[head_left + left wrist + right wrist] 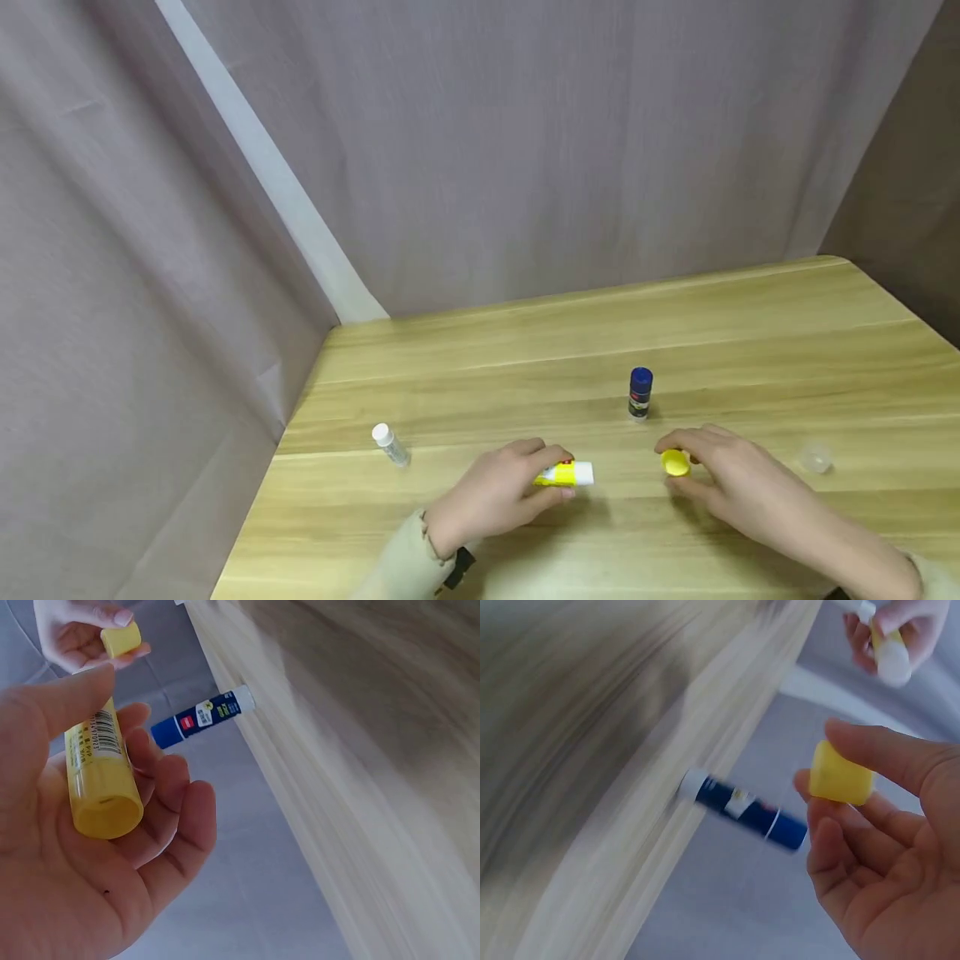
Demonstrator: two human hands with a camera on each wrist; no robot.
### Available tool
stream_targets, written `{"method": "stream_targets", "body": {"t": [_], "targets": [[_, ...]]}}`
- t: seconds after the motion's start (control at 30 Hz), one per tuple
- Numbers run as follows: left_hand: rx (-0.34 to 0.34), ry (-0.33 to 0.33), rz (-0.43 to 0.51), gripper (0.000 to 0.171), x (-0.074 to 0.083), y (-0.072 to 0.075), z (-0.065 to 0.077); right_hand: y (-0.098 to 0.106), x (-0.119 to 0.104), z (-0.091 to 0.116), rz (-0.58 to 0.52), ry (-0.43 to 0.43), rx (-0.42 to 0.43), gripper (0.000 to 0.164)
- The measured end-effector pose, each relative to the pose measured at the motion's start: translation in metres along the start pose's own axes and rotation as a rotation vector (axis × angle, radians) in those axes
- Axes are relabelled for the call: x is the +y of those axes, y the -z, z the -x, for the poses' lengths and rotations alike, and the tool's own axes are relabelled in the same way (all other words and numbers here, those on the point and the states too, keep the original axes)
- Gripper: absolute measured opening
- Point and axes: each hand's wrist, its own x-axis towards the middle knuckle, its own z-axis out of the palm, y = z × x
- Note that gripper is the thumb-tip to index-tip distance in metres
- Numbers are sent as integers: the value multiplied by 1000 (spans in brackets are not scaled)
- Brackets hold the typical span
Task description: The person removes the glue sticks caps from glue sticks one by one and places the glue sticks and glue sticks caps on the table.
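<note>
My left hand (501, 490) grips a yellow glue stick (100, 776) just above the table, its uncapped white end pointing right in the head view. Thumb and fingers curl round the barrel, and a barcode label shows in the left wrist view. Across a gap to the right, my right hand (738, 483) pinches a yellow cap (841, 774) between thumb and fingers. Beyond and between the hands, a dark blue glue stick (640, 394) stands upright with its blue cap on, touched by neither hand.
A white glue stick (391, 445) with a white cap stands on the wooden table (480, 375) to the left of my left hand. Right of my right hand lies a small translucent cap-like piece (816, 457). Grey curtains (525, 150) hang behind the table's far edge.
</note>
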Motion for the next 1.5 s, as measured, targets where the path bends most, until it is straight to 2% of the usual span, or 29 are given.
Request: {"method": "stream_targets", "body": {"t": [0.13,0.23,0.37,0.47,0.6,0.77,1.07,1.37,1.5], "targets": [[23,-2,18,32,0,2,6,8,16,13,-7,-68,-38,38],[31,3,36,33,1,6,10,12,28,23,15,-83,-44,37],[53,15,121,34,1,10,15,15,44,36,51,-102,-73,36],[69,22,192,34,1,11,19,18,53,44,56,-140,-134,33],[72,51,225,33,0,12,25,17,62,53,52,-169,-186,33],[84,72,235,33,0,14,33,13,68,60,50,-189,-231,33],[108,132,276,36,-1,11,36,15,72,68,68,-209,-255,32],[180,76,304,46,-10,14,46,16,69,70,63,-264,-289,31],[225,115,318,38,-15,17,55,16,69,73,51,-259,-280,34]]}}
